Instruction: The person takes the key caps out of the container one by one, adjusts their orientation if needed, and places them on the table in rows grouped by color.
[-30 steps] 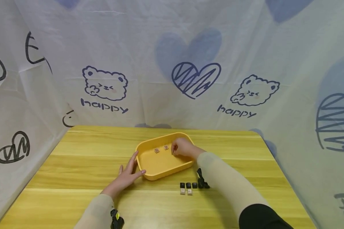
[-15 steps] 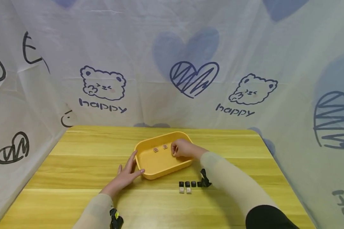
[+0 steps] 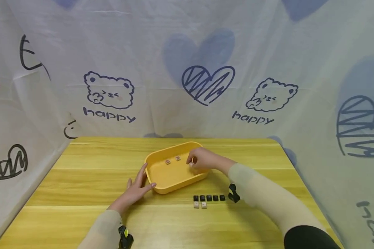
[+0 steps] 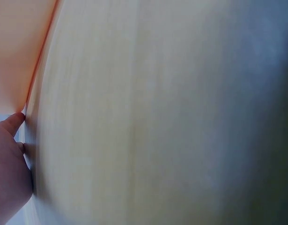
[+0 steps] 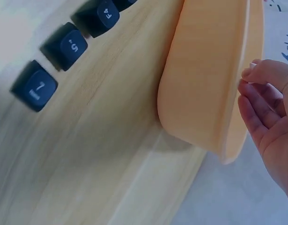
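A yellow tray point(image 3: 171, 190) sits on the table. My left hand point(image 3: 134, 193) touches its left end with spread, fairly straight fingers; the left wrist view shows the thumb point(image 4: 15, 123) against the tray's wall. Over the tray's right part, my right hand point(image 3: 204, 159) pinches a small white keycap point(image 3: 191, 164) between thumb and fingertips. Only a sliver of that keycap shows in the right wrist view, above the curled fingers point(image 5: 261, 105). Two light keycaps lie inside the tray, one left point(image 3: 167, 162) and one right point(image 3: 178, 158).
In front of the tray stands a row of several black keycaps point(image 3: 209, 197), legends visible on some, such as the "7" keycap point(image 5: 35, 86). Two white keycaps point(image 3: 196, 204) sit below the row's left end. A printed cloth point(image 3: 162, 114) hangs behind the table point(image 3: 96, 173).
My right hand has shifted slightly, and a white keycap now shows in its fingers. The right forearm has swung right, uncovering the end of the black row. The left hand stays at the tray.
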Available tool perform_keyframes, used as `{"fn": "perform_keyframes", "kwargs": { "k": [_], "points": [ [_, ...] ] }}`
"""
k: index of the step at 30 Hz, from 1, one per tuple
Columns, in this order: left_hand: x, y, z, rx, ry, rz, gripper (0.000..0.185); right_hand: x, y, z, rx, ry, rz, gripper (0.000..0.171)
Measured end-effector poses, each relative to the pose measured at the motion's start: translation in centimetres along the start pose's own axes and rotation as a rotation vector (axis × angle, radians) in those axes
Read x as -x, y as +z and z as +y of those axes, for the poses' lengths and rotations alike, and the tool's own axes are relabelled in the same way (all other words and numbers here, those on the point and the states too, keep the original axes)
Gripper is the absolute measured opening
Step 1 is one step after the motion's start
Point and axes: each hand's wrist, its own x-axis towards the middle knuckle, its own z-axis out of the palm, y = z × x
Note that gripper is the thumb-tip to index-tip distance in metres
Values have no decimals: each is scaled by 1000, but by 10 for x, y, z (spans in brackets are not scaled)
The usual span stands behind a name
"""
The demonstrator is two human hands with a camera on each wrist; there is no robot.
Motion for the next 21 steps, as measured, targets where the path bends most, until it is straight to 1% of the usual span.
{"fn": "perform_keyframes", "kwargs": {
  "k": [7, 13, 15, 21],
  "points": [
    [1, 1, 0, 0, 2, -7, 89, 18, -8, -1, 2, -73, 36, 17],
    [1, 2, 1, -11, 9, 6, 89, 38, -13, 0, -4, -129, 85, 19],
    [1, 1, 2, -10, 9, 6, 89, 45, -15, -1, -17, -127, 97, 19],
    [-1, 1, 0, -7, 4, -4, 91, 64, -16, -7, -45, -73, 134, 19]
  ]
}}
